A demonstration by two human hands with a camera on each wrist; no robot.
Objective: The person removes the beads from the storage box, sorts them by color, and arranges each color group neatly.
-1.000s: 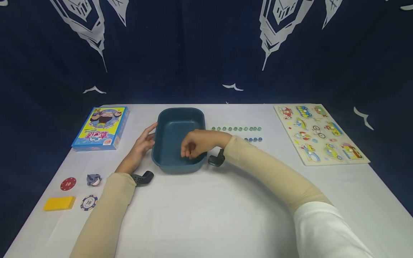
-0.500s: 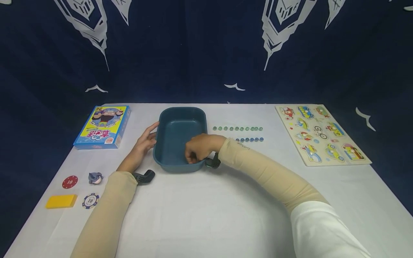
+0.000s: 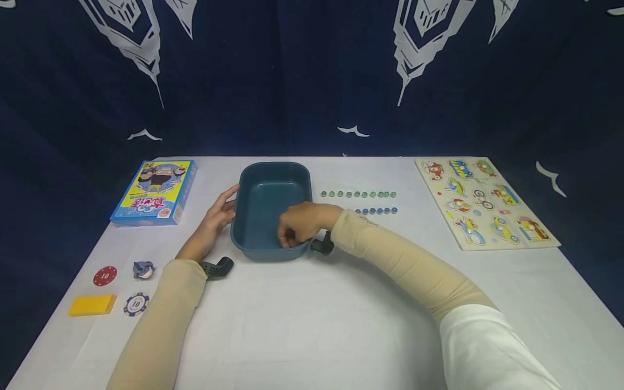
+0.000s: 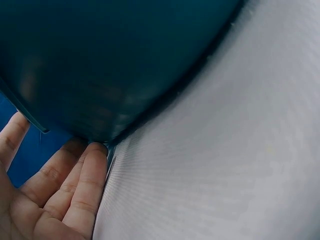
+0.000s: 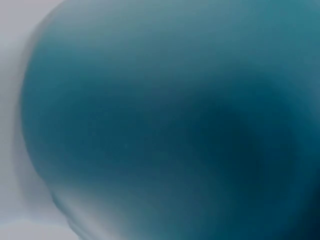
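Note:
A dark teal plastic basin [image 3: 268,254] stands on the white table. My left hand [image 3: 214,219] lies along its left side, fingers extended; in the left wrist view the fingertips [image 4: 95,150] touch the outer wall [image 4: 110,55]. Down inside the basin's front right corner is my right hand [image 3: 302,223], fingers bent and tips hidden; I cannot tell whether they hold something. Only the blurred teal wall [image 5: 125,125] fills the right wrist view. Right of the basin run a row of small green glass beads [image 3: 357,194] and a row of blue ones [image 3: 380,211], partly covered by the right sleeve.
A blue and yellow box [image 3: 155,192] is at the back left, a picture puzzle board [image 3: 482,203] at the right. Near the left forearm lie a red chip [image 3: 104,276], a shark figure [image 3: 143,270], a yellow block [image 3: 91,305] and a blue-white chip [image 3: 136,304].
My right hand has sunk deeper into the basin's front right corner, then stayed nearly still. More blue beads show beside the shifted sleeve. My left hand has kept its place.

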